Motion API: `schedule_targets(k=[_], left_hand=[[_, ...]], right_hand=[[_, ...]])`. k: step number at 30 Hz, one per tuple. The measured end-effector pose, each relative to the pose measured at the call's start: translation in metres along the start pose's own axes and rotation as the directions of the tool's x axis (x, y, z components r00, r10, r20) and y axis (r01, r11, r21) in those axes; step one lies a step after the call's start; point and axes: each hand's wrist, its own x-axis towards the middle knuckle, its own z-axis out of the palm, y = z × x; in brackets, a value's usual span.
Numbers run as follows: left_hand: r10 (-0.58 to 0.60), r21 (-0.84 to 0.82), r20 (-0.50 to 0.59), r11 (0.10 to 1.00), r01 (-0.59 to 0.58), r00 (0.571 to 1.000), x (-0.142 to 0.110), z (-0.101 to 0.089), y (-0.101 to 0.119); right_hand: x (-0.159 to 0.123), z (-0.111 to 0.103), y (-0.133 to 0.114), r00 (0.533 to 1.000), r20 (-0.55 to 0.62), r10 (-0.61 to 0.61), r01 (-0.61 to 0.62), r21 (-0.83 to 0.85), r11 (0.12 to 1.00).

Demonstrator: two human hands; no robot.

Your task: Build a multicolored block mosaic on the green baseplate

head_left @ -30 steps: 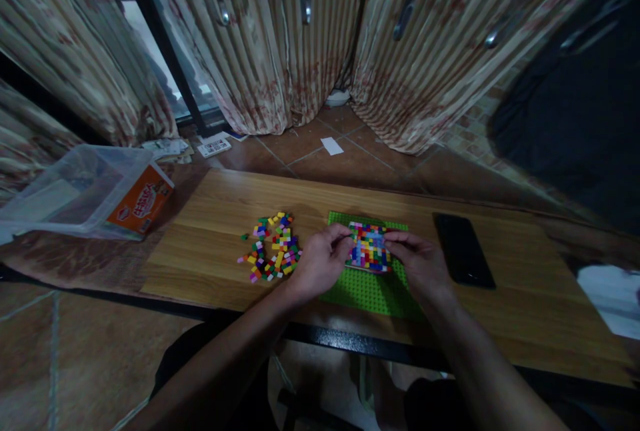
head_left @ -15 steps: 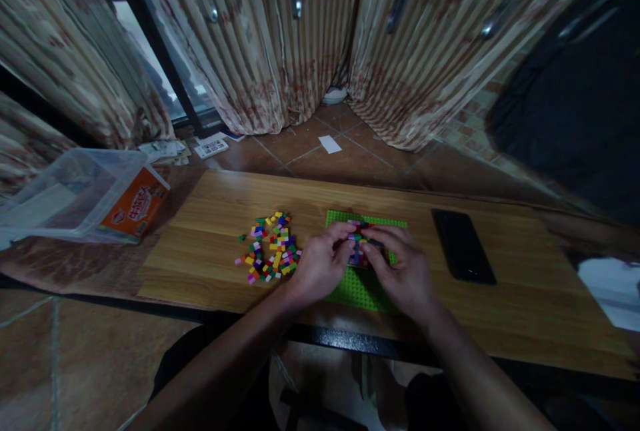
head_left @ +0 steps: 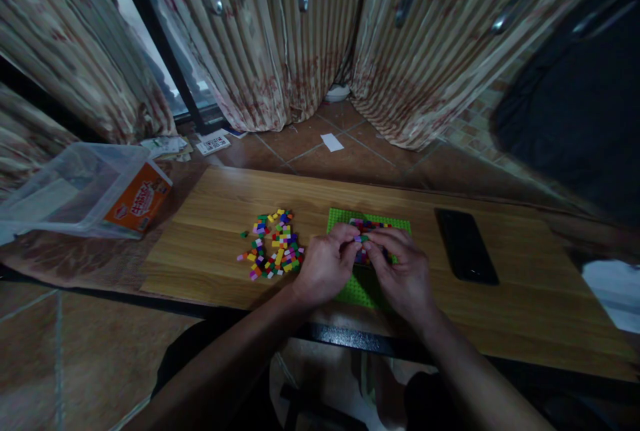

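My left hand [head_left: 325,268] and my right hand [head_left: 404,271] meet above a green studded baseplate [head_left: 361,292]. Their fingertips are closed in a pinch on small toy bricks [head_left: 361,239], purple on the left side and green on the right. Whether these two are joined cannot be made out. Behind and below the fingers, rows of multicoloured bricks [head_left: 373,224] sit on the baseplate, partly hidden by both hands. Left of my left hand, a loose pile of small bricks [head_left: 281,238] in many colours lies on the wooden table.
A black phone [head_left: 466,246] lies on the table [head_left: 200,251] to the right. At the left stands a clear plastic bin [head_left: 95,174] with an orange label. White paper [head_left: 613,291] is at the right edge. Striped curtains [head_left: 280,51] hang beyond the table.
My fingertips have come closer together, and the purple and green bricks now show more plainly between them. The whole view has shifted slightly.
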Motion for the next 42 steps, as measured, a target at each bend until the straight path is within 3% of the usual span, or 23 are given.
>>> schedule_targets(k=[5, 10, 15, 22, 32, 42], left_hand=[[-0.011, -0.021, -0.03, 1.0, 0.011, 0.999, 0.0, 0.002, -0.002], [-0.034, -0.011, -0.044, 0.999, 0.034, 0.998, 0.002, -0.005, 0.001], [-0.044, 0.091, -0.029, 0.995, 0.046, 0.999, 0.005, -0.012, 0.004], [0.002, 0.146, 0.032, 0.989, -0.006, 0.999, 0.005, -0.01, 0.004], [0.052, 0.186, 0.064, 0.981, -0.063, 0.997, 0.004, -0.009, 0.003], [0.071, 0.188, 0.061, 0.979, -0.081, 0.996, 0.004, -0.01, 0.003]], right_hand=[[0.004, -0.005, 0.004, 1.0, -0.01, -0.007, 0.006, -0.062, 0.998], [0.01, -0.025, 0.026, 0.994, -0.066, 0.089, -0.094, -0.071, 0.993], [0.01, -0.037, 0.041, 0.998, 0.015, 0.068, -0.066, -0.11, 0.992], [0.011, -0.032, 0.038, 0.994, 0.104, -0.017, 0.041, -0.235, 0.971], [0.014, -0.021, 0.031, 0.996, 0.08, 0.044, -0.024, -0.245, 0.969], [0.017, -0.019, 0.028, 0.995, 0.104, -0.003, 0.034, -0.305, 0.952]])
